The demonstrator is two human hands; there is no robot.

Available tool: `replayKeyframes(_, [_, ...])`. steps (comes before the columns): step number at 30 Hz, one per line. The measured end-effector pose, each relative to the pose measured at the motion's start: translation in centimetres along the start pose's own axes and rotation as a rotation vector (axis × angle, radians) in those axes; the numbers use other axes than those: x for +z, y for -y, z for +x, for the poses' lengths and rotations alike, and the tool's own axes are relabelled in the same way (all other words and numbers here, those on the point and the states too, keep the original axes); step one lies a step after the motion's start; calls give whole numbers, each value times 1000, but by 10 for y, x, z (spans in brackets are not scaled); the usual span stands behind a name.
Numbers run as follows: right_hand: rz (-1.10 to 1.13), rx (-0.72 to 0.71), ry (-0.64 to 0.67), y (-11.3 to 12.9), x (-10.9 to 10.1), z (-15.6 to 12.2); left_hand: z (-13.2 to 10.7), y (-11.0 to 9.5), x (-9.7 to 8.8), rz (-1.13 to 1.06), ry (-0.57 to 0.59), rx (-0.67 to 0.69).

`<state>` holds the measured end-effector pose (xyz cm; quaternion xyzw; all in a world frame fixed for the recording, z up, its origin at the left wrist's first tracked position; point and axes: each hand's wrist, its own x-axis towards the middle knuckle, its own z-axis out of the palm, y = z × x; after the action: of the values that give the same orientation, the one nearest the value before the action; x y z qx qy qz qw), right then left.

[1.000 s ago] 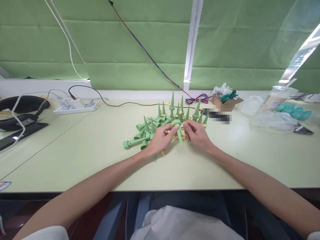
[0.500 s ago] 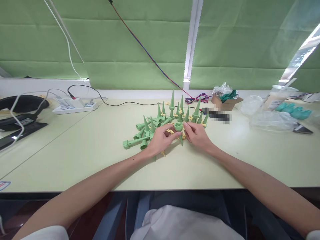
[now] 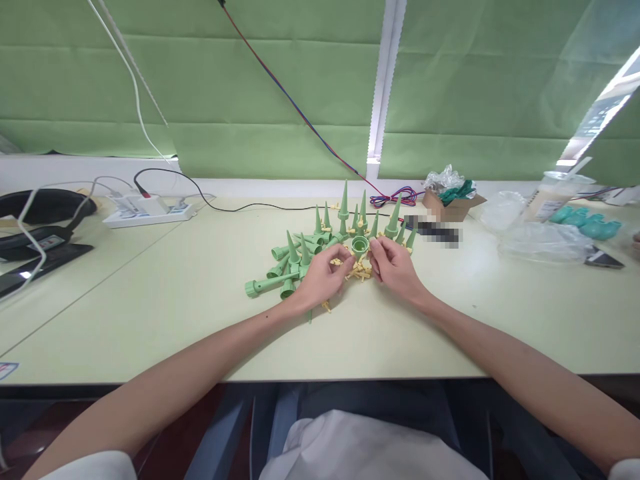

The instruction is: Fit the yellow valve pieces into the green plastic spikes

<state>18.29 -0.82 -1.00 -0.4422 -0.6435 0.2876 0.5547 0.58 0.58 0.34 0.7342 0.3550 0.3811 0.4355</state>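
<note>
Between my hands is a green plastic watering spike (image 3: 360, 246), its round threaded mouth turned up toward me and its pointed end hidden. My left hand (image 3: 324, 275) is closed, thumb and forefinger at the lower left of the spike's rim. Against the right side of the rim, my right hand (image 3: 395, 268) is pinched closed; whatever lies between those fingertips is hidden. Small yellow valve pieces (image 3: 359, 271) lie in a heap just below the spike. Left of my left hand, several green spikes (image 3: 270, 283) lie on their sides, while others (image 3: 344, 203) stand point-up behind.
A white power strip (image 3: 150, 215) with plugs sits at the left on the table (image 3: 175, 320). A black cable runs along the back. To the right are a small cardboard box (image 3: 453, 208), a drink cup (image 3: 550, 197), plastic bags (image 3: 545, 241) and a dark phone-like object (image 3: 604, 257).
The spike has tilted so its mouth faces me more and its pointed end no longer shows. My left thumb has drawn back from its front, uncovering more yellow pieces.
</note>
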Motion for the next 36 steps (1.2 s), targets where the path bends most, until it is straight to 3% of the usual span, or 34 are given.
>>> replayKeyframes(6, [56, -11, 88, 0, 0, -3, 2, 1, -1, -102, 47, -98])
replayKeyframes(13, [-43, -40, 157, 5, -1, -5, -1, -1, -2, -27, 57, -108])
replayKeyframes(24, [-169, -66, 151, 5, -2, -3, -1, -1, -3, 6, 25, 28])
replayKeyframes(36, [-238, -28, 135, 7, -2, -2, -2, -4, -2, 65, 48, 47])
